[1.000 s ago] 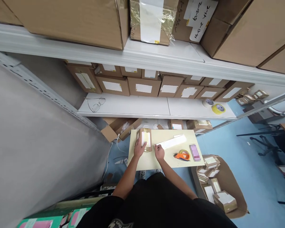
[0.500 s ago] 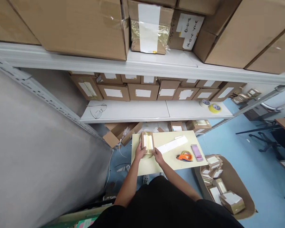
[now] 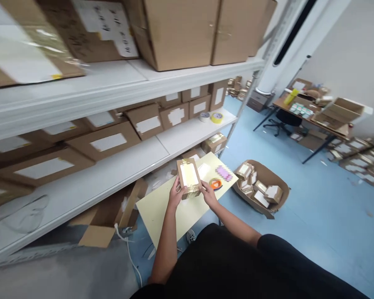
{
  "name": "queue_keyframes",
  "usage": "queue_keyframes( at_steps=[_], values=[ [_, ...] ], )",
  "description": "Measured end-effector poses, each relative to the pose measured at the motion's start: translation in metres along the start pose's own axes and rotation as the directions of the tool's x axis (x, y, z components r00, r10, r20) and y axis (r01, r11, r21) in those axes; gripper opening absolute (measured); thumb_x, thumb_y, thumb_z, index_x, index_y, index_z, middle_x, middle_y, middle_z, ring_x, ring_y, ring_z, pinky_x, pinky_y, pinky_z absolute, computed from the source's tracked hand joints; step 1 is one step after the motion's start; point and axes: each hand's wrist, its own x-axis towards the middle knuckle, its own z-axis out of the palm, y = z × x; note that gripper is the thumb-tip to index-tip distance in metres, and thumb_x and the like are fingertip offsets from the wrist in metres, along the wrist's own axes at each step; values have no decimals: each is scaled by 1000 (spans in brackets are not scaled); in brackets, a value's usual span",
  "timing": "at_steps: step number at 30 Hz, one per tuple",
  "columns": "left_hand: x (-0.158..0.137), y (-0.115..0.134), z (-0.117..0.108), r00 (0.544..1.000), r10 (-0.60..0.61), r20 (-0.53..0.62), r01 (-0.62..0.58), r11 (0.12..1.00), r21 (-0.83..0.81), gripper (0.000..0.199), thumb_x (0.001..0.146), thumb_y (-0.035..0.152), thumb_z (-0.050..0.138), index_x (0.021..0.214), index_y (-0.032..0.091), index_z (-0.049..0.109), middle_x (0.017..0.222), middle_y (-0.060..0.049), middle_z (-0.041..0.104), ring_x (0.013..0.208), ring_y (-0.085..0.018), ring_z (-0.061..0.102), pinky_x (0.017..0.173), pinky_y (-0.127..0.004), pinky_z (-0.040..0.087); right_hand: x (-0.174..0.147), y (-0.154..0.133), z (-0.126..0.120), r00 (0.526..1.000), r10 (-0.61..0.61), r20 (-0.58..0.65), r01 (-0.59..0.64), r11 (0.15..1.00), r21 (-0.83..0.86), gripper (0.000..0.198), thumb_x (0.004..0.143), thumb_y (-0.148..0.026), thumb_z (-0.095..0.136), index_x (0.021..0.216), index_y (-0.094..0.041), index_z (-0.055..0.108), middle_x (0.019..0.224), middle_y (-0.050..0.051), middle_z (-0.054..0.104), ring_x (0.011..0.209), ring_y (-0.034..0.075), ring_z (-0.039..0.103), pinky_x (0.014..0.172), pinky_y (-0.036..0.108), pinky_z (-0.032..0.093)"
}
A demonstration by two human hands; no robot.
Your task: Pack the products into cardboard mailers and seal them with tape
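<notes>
- Now both hands grip one small box [image 3: 189, 179], lifted just above the counter [image 3: 162, 211].
- Left hand [image 3: 175, 193] clasps the box's left side, fingers curled around its lower edge.
- Right hand [image 3: 208, 194] holds the lower right corner, with the thumb on the taped end.
- On top of the box sits a pale label, and shiny clear tape wraps the end nearest the hands.
- Just beyond the right hand, a tape dispenser [image 3: 216, 184] with orange on it lies on the counter.
- Past the dispenser, near the counter's far corner, is a blurred pink patch [image 3: 223, 173].
- Beside the box, further from the hands, a white sheet [image 3: 203, 170] lies flat on the counter.
- To the right of the hands, on the blue floor, an open carton [image 3: 262, 189] holds many small labelled boxes.
- Ahead and to the left of the hands runs a white shelf [image 3: 112, 174] lined with labelled brown boxes.
- At the shelf's far end, well beyond the hands, stand two tape rolls [image 3: 210, 116], one white and one yellow.
- Glasses [image 3: 25, 211] lie blurred at the shelf's near end, far left of the hands.
- Below the left hand, an open empty carton [image 3: 102, 228] rests on the floor under the shelf.
</notes>
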Motion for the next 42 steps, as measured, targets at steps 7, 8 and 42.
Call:
queue_keyframes(
  at_steps=[7,8,42],
  values=[
    [37,26,142,943,-11,333,0,999,35,99,81,49,83,165,23,37,168,-12,41,153,-36,41,124,-47,40,2,-43,-122,968,20,-250,17,989,147,64,84,-61,77,137,-25,72,142,8,69,138,36,59,117,53,47],
    [41,25,166,934,-19,358,7,999,37,99,81,49,83,165,23,37,168,-12,40,154,-36,39,125,-47,39,2,-46,-141,957,22,-288,24,988,154,65,83,-61,77,137,-24,72,142,8,69,138,36,59,117,53,47],
    [101,-2,734,506,77,859,-286,955,82,52,85,20,60,137,20,69,143,-10,67,137,-28,58,117,-47,47,10,-24,-537,490,305,-816,23,932,362,44,71,-53,75,100,-21,69,94,9,81,92,27,77,75,35,57]
  ],
)
